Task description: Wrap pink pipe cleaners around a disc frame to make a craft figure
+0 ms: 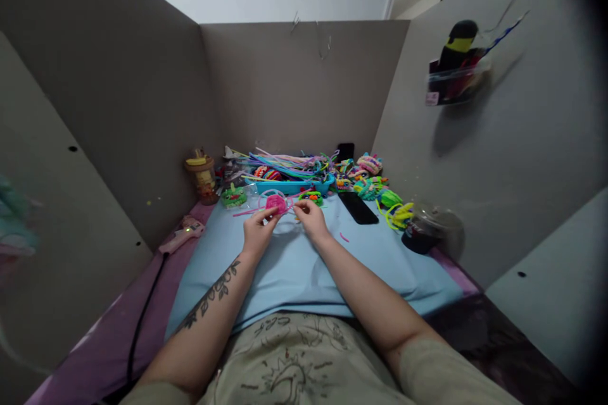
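Observation:
A bright pink fuzzy piece (276, 204), which looks like coiled pipe cleaner, is pinched in my left hand (259, 228) above the blue cloth. Lighter pink strands loop out behind it and to its left. Close on its right, my right hand (311, 218) has thumb and fingertips pressed together on a thin strand at the piece's edge. The strand's exact end is too small to make out. Just beyond my right hand lies a small green and orange fuzzy piece (310, 197).
A blue tray (289, 187) heaped with pipe cleaners stands at the back. A black phone (358, 208) and a dark jar (422, 228) are to the right. On the left are a pink glue gun (183, 235) with a cord and a green fuzzy piece (234, 197). Grey panels enclose the table.

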The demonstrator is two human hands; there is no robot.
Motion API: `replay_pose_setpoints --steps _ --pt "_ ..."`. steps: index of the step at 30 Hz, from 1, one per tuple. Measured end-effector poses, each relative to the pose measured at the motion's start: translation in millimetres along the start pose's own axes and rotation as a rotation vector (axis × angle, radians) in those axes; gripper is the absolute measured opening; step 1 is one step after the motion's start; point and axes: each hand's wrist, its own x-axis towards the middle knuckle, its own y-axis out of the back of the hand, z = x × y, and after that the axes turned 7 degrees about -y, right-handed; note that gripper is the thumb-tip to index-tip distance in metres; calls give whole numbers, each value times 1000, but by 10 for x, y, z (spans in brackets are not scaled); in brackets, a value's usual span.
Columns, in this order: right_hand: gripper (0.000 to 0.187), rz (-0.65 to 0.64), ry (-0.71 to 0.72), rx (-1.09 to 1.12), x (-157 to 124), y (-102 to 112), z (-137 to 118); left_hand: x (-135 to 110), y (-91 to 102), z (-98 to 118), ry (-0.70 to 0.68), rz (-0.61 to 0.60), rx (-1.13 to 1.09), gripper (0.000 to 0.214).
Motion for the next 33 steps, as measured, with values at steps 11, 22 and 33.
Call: replay_pose_setpoints --steps 11,22,33 --pt "9 29 96 -190 185 91 112 53 31 -26 172 -46 -172 35" --pt "15 122 44 88 159 189 -108 80 40 -80 219 1 -164 38" --pt "26 -147 -178 343 86 99 -196 81 50 12 159 -68 -126 32"
